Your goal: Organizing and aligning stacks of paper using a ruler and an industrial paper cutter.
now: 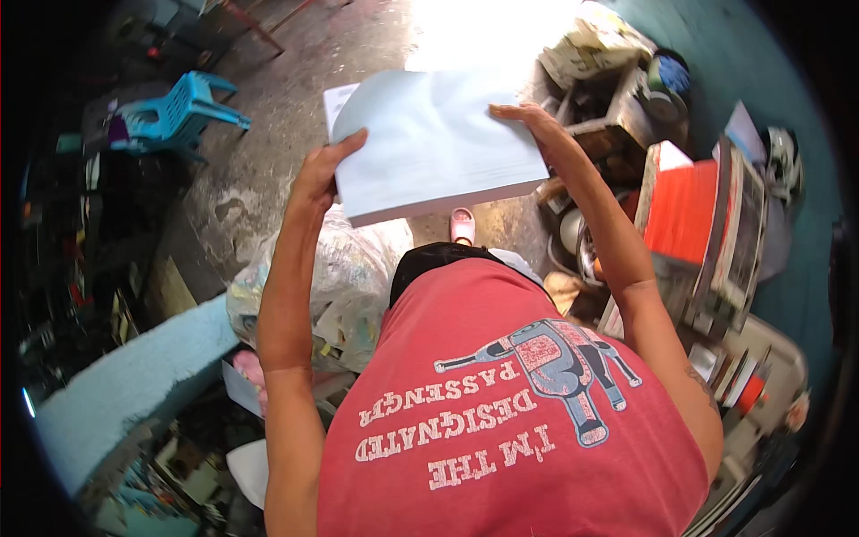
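Note:
A thick stack of white paper [438, 143] is held up in front of me, its near edge showing many sheets. My left hand [320, 170] grips its left side, thumb on top and fingers hidden beneath. On the right side my right hand [535, 130] has its thumb laid over the upper face, with its other fingers mostly out of sight. The top sheet bends slightly between the two hands. Another white sheet or block [337, 98] pokes out behind the stack's far left corner.
A blue plastic chair [183, 112] stands at the far left. Below my left forearm sits a large clear plastic bag [313, 277]. To the right are a bright orange-red stack [682, 210], a wooden box [622, 112] and a grey bin [778, 358]. A light-blue ledge [143, 367] runs along the left.

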`<state>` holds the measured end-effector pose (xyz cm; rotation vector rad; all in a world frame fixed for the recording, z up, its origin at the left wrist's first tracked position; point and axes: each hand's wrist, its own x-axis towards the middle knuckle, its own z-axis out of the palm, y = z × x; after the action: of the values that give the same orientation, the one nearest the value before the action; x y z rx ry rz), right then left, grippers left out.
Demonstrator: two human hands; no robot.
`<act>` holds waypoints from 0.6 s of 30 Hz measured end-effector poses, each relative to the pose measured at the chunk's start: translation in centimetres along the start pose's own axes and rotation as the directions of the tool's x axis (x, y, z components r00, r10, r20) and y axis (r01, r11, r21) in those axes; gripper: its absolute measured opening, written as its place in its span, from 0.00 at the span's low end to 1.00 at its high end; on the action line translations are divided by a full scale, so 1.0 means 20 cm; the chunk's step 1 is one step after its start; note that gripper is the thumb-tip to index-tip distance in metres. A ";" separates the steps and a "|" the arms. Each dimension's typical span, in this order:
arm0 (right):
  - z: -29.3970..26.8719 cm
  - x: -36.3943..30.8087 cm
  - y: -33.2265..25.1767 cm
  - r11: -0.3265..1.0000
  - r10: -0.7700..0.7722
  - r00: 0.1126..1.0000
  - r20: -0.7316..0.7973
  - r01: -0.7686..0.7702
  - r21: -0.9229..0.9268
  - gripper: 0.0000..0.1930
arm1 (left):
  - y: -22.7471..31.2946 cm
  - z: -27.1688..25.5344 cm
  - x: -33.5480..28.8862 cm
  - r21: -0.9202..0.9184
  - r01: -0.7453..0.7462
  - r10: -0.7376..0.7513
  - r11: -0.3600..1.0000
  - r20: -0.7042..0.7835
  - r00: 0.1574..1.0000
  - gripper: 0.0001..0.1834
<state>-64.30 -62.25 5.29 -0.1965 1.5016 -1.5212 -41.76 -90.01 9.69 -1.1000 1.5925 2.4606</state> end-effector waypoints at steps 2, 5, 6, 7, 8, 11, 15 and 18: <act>0.00 0.08 -0.06 0.999 -0.013 0.999 0.037 0.012 0.037 0.22 | 0.08 0.10 0.00 0.091 -0.068 0.075 0.994 -0.071 0.995 0.36; -0.08 0.27 -0.08 0.992 0.089 0.996 0.026 -0.090 0.082 0.21 | 0.13 0.17 0.08 0.194 -0.095 0.126 0.976 -0.151 0.981 0.39; -0.17 0.35 -0.05 0.992 0.088 0.992 0.094 -0.096 0.086 0.20 | 0.16 0.21 0.10 0.222 -0.109 0.143 0.969 -0.142 0.980 0.36; -0.24 0.43 -0.03 0.991 0.087 0.983 0.163 -0.102 0.089 0.19 | 0.16 0.22 0.15 0.310 -0.120 0.178 0.943 -0.166 0.970 0.36; -0.29 0.49 -0.01 0.992 0.098 0.978 0.182 -0.111 0.058 0.19 | 0.15 0.23 0.21 0.396 -0.119 0.209 0.910 -0.191 0.959 0.37; -0.31 0.63 0.02 0.979 0.131 0.973 0.188 -0.157 0.128 0.18 | 0.23 0.26 0.24 0.624 -0.021 0.225 0.781 -0.251 0.941 0.47; -0.28 0.79 0.02 0.981 0.106 0.971 0.213 -0.137 0.136 0.18 | 0.28 0.20 0.35 0.710 0.045 0.283 0.703 -0.338 0.898 0.45; -0.21 0.93 -0.02 0.980 0.118 0.969 0.216 -0.149 0.134 0.19 | 0.32 0.05 0.50 0.718 0.043 0.277 0.694 -0.323 0.905 0.47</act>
<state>-77.28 -72.44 -4.44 -0.1569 1.2079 -1.4502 -52.21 -95.70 9.40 -1.4074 2.4869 1.3838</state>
